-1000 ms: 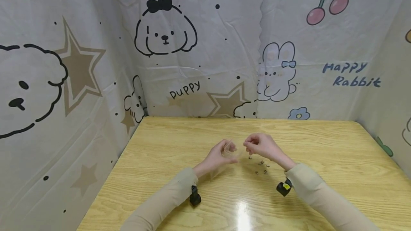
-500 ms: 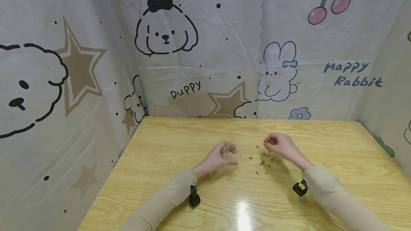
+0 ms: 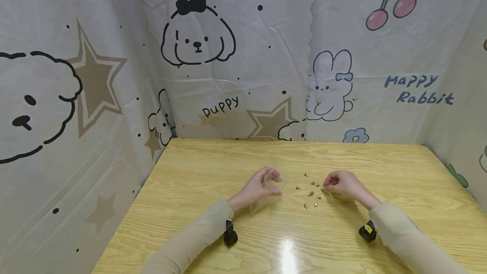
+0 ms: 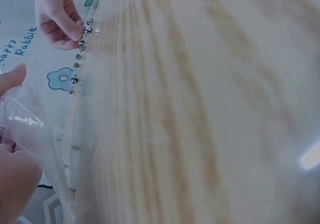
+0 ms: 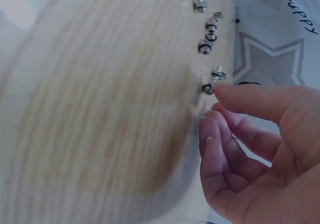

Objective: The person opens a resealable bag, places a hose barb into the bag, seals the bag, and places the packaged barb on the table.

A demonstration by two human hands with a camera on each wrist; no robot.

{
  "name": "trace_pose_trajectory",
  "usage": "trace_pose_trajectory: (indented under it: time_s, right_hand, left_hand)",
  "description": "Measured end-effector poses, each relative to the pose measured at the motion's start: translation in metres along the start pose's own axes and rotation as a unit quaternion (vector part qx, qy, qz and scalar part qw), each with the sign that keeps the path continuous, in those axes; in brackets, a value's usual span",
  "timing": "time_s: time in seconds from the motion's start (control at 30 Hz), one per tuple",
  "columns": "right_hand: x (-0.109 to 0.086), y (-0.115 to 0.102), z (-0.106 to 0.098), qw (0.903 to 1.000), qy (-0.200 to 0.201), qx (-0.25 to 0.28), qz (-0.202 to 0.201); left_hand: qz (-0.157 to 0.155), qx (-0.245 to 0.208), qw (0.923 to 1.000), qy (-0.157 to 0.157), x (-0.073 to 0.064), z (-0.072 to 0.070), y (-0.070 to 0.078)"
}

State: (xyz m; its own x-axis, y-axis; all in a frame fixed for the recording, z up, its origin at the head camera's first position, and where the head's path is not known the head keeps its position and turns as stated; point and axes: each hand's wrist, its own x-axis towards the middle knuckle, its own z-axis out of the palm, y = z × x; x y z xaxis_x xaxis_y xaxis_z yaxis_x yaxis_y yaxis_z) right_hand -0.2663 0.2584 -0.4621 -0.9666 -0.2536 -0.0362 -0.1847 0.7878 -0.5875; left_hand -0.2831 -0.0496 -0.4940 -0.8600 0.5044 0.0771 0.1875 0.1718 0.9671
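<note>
My left hand (image 3: 262, 183) grips a clear plastic bag (image 4: 30, 119) with its mouth held spread, thumb and fingers on either side. The bag's lower part hangs below the hand toward the table. My right hand (image 3: 344, 185) is low over the table at the right edge of a scatter of small shiny screws (image 3: 312, 193), palm turned inward. In the right wrist view its thumb and index fingertip stand slightly apart beside the nearest screw (image 5: 207, 89), the other fingers loosely curled. Several screws (image 4: 77, 64) with dark rings line up past the bag in the left wrist view.
The wood-grain table (image 3: 213, 155) reaches back to a pale cloth backdrop (image 3: 266, 54) printed with cartoon animals. Another cloth wall (image 3: 57, 181) runs along the left side. Small black cameras (image 3: 230, 236) are worn on both wrists.
My right hand has moved away from the bag's mouth to the right, then down beside the screws, uncovering more of them. The left hand and bag have stayed nearly still.
</note>
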Motion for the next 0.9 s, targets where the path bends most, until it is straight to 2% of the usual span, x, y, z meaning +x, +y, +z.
trace_pose_trajectory:
  time_s: [0.3,0.5,0.9]
  right_hand:
    - [0.0002,0.0048,0.0096,1.0,0.0,-0.001,0.007]
    - [0.0011,0.005,0.0099,0.9999,0.002,-0.017,0.003]
    - [0.0006,0.0046,0.0106,0.9998,0.004,-0.018,0.002]
  left_hand:
    - [0.0,0.002,1.0,-0.003,-0.0003,0.0006,-0.0017]
    - [-0.006,-0.013,0.9998,-0.014,-0.0011,0.0009,-0.0007]
    - [-0.008,-0.009,0.9999,-0.013,-0.0009,0.002,-0.0012]
